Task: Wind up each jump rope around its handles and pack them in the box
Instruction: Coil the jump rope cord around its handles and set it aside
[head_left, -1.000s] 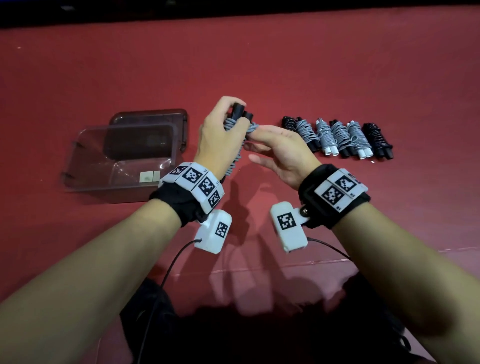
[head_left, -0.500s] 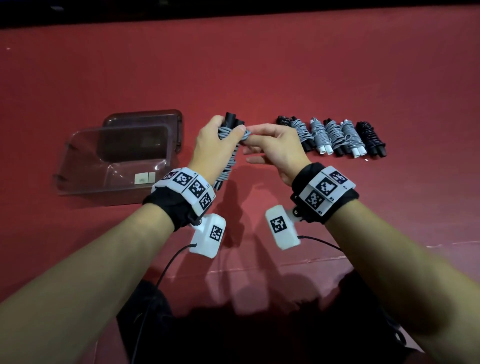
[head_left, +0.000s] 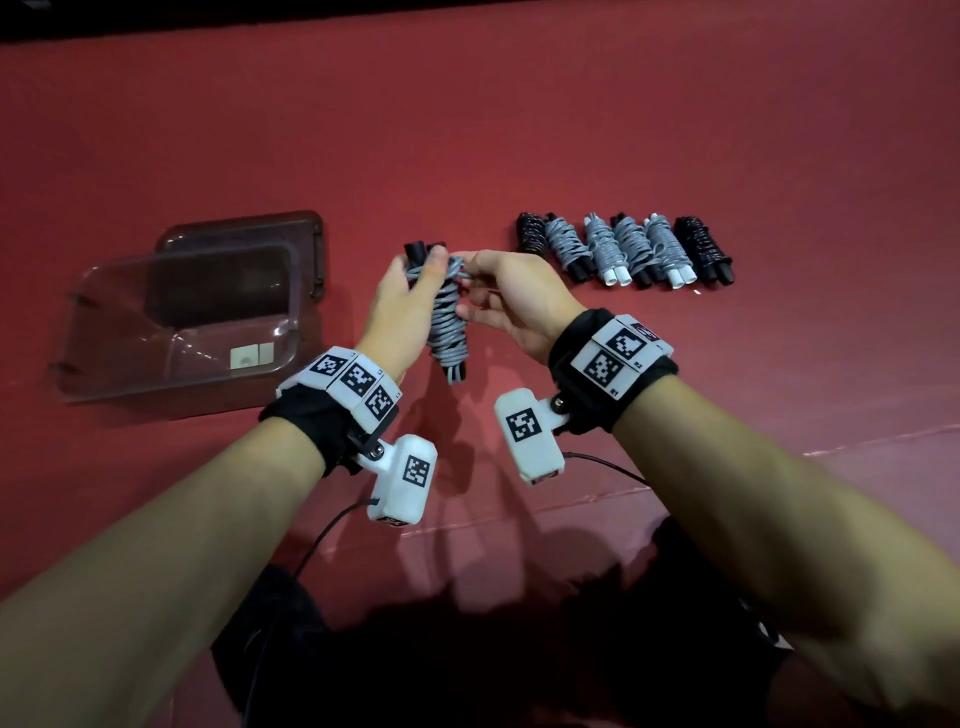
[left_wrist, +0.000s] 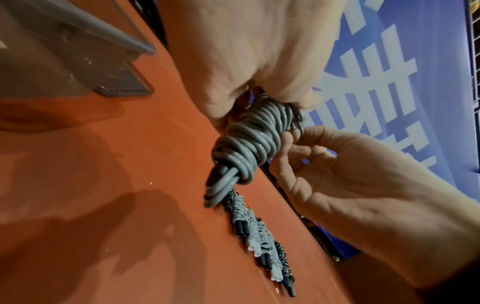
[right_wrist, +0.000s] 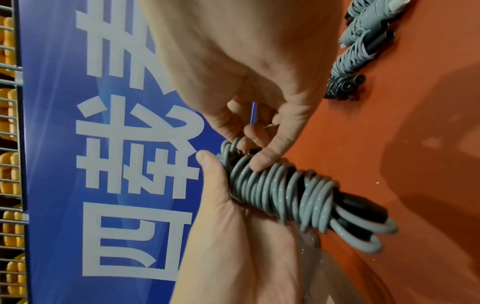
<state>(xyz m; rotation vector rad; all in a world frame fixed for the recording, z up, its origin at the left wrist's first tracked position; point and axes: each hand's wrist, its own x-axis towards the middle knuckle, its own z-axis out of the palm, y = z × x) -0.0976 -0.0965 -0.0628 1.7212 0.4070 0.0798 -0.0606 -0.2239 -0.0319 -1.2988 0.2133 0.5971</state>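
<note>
The left hand (head_left: 402, 306) is gripping a grey jump rope (head_left: 448, 317) at the centre of the head view, fingers curled round the paired black handles so the bundle is standing nearly upright, clear of the red table (head_left: 519, 130). Holding it that way is leaving the top coils exposed for the right hand (head_left: 511, 301), which is pinching the last turn of cord near the upper end between thumb and fingertips; in the right wrist view those fingertips (right_wrist: 262, 162) are pressing on the coils, probably tucking the loose end so the winding cannot spring apart.

Six wound ropes (head_left: 623, 249) are lying side by side in a row at the upper right of the frame, just beside one another, seemingly staged for packing together. The clear box (head_left: 78, 332) is sitting open at the left of the frame, mouth up, with its dark lid (head_left: 311, 234) lying behind it, touching or partly under it. I cannot see any rope inside, so winding looks almost finished and packing not yet begun.
</note>
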